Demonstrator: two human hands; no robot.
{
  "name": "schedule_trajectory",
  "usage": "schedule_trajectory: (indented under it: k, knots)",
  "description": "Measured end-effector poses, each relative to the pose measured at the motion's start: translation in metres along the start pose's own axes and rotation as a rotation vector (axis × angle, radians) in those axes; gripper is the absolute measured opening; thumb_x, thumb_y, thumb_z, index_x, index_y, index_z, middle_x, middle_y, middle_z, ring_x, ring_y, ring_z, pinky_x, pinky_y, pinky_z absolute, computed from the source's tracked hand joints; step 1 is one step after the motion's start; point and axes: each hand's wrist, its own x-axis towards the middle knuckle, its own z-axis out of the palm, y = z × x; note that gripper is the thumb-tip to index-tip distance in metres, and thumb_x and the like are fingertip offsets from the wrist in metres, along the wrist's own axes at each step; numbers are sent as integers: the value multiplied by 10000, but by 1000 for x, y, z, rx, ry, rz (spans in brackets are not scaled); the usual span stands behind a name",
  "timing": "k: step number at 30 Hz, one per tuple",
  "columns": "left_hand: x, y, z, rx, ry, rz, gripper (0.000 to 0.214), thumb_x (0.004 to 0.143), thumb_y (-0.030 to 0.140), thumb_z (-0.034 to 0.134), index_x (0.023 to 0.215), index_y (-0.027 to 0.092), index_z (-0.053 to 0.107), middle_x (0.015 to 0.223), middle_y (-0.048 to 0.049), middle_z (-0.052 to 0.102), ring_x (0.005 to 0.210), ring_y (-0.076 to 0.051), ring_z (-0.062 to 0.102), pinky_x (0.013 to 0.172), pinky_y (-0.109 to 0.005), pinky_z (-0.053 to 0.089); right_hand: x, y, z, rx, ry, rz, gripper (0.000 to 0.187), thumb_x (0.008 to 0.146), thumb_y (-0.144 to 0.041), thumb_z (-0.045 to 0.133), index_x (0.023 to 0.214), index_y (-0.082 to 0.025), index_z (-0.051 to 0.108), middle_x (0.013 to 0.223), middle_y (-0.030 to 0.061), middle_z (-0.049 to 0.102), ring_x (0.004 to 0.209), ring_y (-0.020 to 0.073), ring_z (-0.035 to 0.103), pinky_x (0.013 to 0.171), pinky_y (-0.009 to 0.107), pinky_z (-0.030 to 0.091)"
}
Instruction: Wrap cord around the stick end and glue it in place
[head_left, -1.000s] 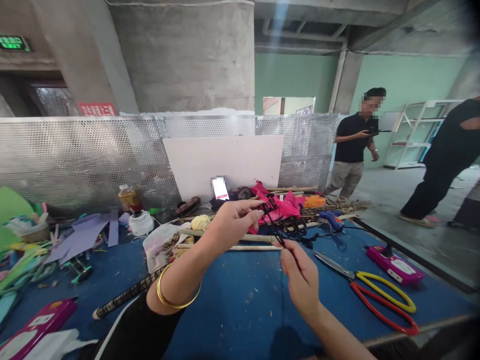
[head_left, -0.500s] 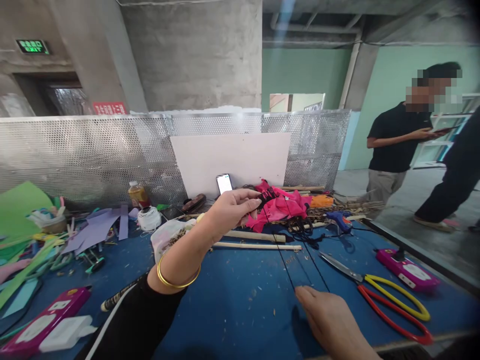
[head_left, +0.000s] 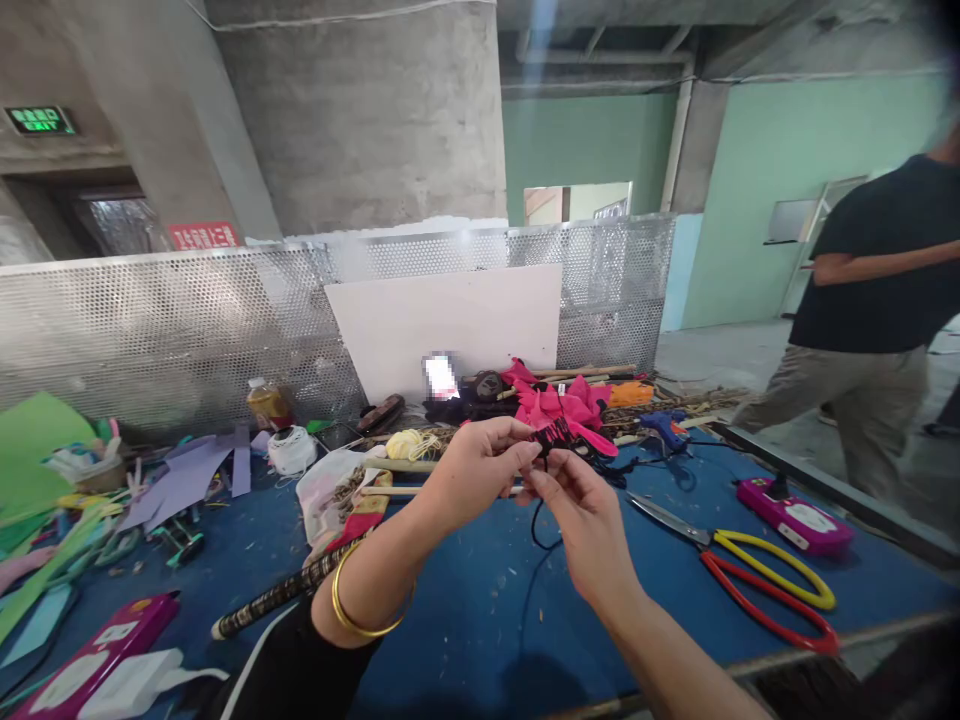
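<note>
My left hand [head_left: 476, 470], with a gold bangle on its wrist, pinches a wound bundle of black cord [head_left: 553, 436] above the table's middle. My right hand [head_left: 592, 520] meets it there, its thumb and fingers pressed together on the cord just below the bundle. A loose loop of the same cord hangs beneath the hands. What lies between the fingertips is partly hidden. Bright pink fabric [head_left: 562, 402] lies just behind the hands. A pale wooden stick [head_left: 397, 491] passes behind my left wrist.
Large scissors [head_left: 705, 537] with red and yellow handles lie at right, near a purple power strip [head_left: 795, 515] and a blue glue gun [head_left: 666, 430]. A lit phone [head_left: 440, 378] leans on a white board [head_left: 450, 315]. Left are purple paper [head_left: 180, 465] and white string [head_left: 292, 452]. A person stands beyond the table.
My right hand has risen from the table's front to the left hand, and the cord strands stretched between them are now slack. The view has shifted slightly right; the standing person has moved.
</note>
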Motion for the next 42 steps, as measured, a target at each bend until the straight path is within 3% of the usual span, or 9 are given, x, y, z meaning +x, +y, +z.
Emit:
schedule_trajectory:
  k: [5, 11, 15, 23, 28, 32, 35, 38, 42]
  knots:
    - [0, -5, 3, 34, 41, -3, 240, 799, 360, 600, 911, 148, 594, 656, 10, 629, 429, -55, 440, 417, -184, 368, -2, 5, -6, -194, 183, -101, 230, 857, -425, 570, 858, -197, 608, 576, -20, 541, 508, 131, 492, 487, 256, 391]
    - [1, -9, 4, 30, 42, 14, 233, 810, 352, 600, 939, 162, 563, 656, 14, 630, 428, -60, 459, 435, -188, 400, -1, 5, -7, -415, 329, -286, 139, 824, -344, 622, 832, -206, 635, 625, -17, 547, 533, 122, 447, 517, 259, 380]
    - [1, -10, 4, -11, 34, 5, 212, 798, 323, 605, 929, 164, 556, 666, 12, 639, 432, -61, 462, 441, -190, 403, 0, 10, -5, -590, 304, -433, 98, 868, -268, 578, 800, -214, 624, 611, -22, 519, 530, 117, 433, 533, 257, 378]
    - [1, -11, 3, 35, 24, 6, 211, 808, 270, 585, 985, 155, 591, 598, 41, 570, 456, -71, 476, 459, -189, 394, -2, 20, -13, -768, 187, -739, 85, 875, -159, 563, 903, -205, 628, 708, 22, 646, 544, 107, 540, 547, 233, 428]
    - [1, -11, 5, 47, 34, 3, 175, 811, 278, 586, 927, 148, 604, 623, 27, 592, 448, -63, 462, 460, -193, 387, -2, 22, -11, -583, 319, -495, 108, 843, -289, 633, 894, -196, 612, 642, -28, 624, 471, 85, 506, 482, 206, 413]
    - [2, -8, 4, 8, 53, -7, 191, 799, 266, 586, 935, 138, 624, 676, 4, 642, 447, -53, 439, 454, -191, 361, -5, 21, -15, -521, 222, -419, 101, 887, -278, 562, 884, -197, 621, 722, -1, 649, 603, 114, 574, 573, 225, 437]
    - [3, -6, 0, -10, 23, -47, 293, 797, 290, 588, 1039, 130, 627, 681, -9, 655, 443, -55, 421, 444, -193, 331, -9, 22, -23, -515, 165, -402, 165, 886, -267, 555, 767, -194, 643, 630, -24, 565, 567, 102, 489, 559, 229, 374]
    - [1, -7, -4, -33, -26, -80, 291, 772, 314, 620, 991, 122, 613, 650, -9, 649, 433, -51, 402, 440, -193, 314, -10, 25, -29, -217, 173, -140, 198, 834, -302, 635, 682, -176, 638, 534, -55, 418, 505, 82, 340, 485, 228, 269]
    - [-3, -8, -7, -52, -86, -103, 255, 741, 309, 667, 902, 127, 591, 663, -7, 643, 471, -50, 419, 468, -191, 324, -2, 30, -30, 271, 10, 221, 291, 760, -342, 705, 566, -168, 575, 479, -71, 347, 453, 66, 270, 439, 220, 242]
